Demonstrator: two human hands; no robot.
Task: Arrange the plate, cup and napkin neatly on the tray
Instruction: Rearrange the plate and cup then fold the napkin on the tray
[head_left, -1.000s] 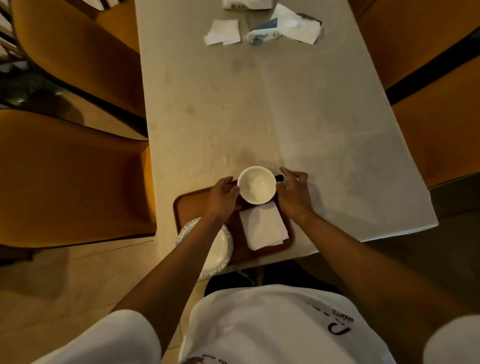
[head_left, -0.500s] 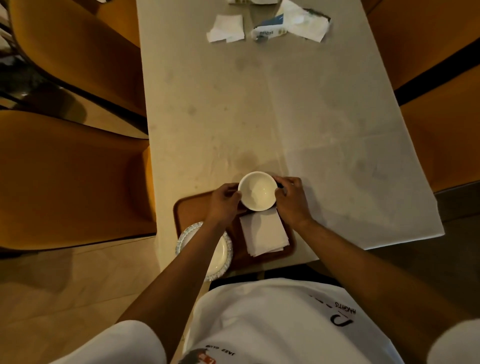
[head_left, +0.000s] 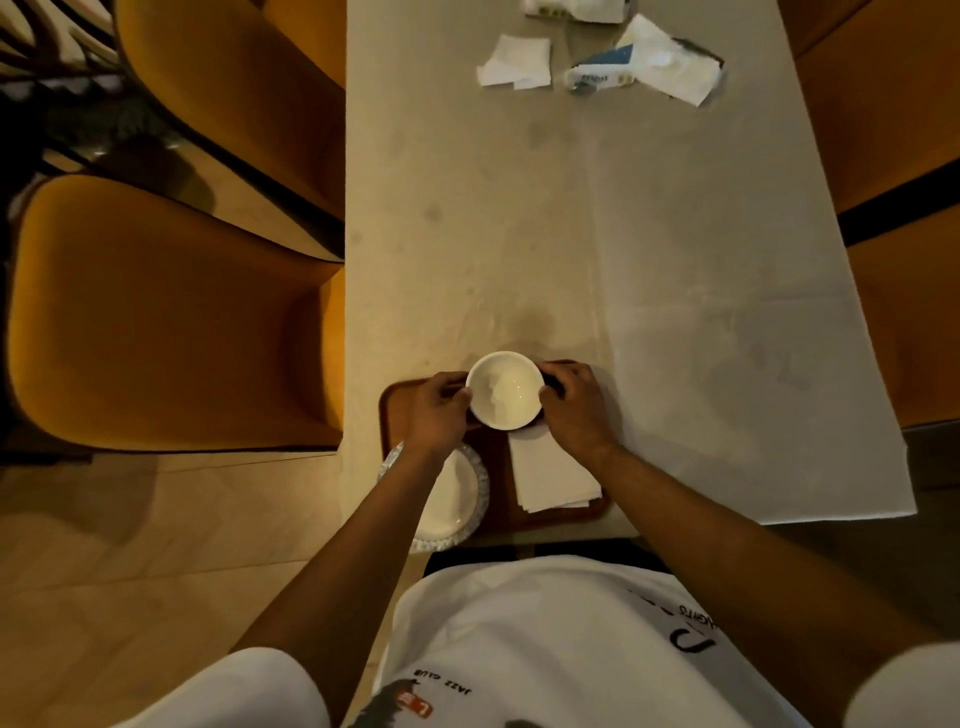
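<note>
Head view, one frame. A brown wooden tray with rounded corners (head_left: 400, 410) sits at the near end of a long pale table under a cream, faintly stained cloth (head_left: 519, 234). The tray's near edge lies close to the table's near edge; its left edge runs close to the table's left edge. Beyond the tray's far rim the cloth is bare up to the far end, where crumpled white paper napkins (head_left: 514, 62) and a torn blue-and-white wrapper (head_left: 602, 70) lie.

The small round white glossy cup (head_left: 505, 391) sits at the far middle of the tray, mouth up, empty. The left hand (head_left: 436, 413) curls against the cup's left wall; the right hand (head_left: 574, 402) curls against its right wall, fingers closed on the cup from both sides. Whether the cup's base touches the tray cannot be told.

The round white paper plate with a scalloped patterned rim (head_left: 470, 499) lies at the near left; its near-left part overhangs the tray and the table edge, and the left forearm covers part of it. The folded white square paper napkin (head_left: 553, 478) lies flat at the near right of the tray, just beside the plate, its far edge just under the cup.

Mustard upholstered chairs (head_left: 171, 322) flank the table on both sides.
</note>
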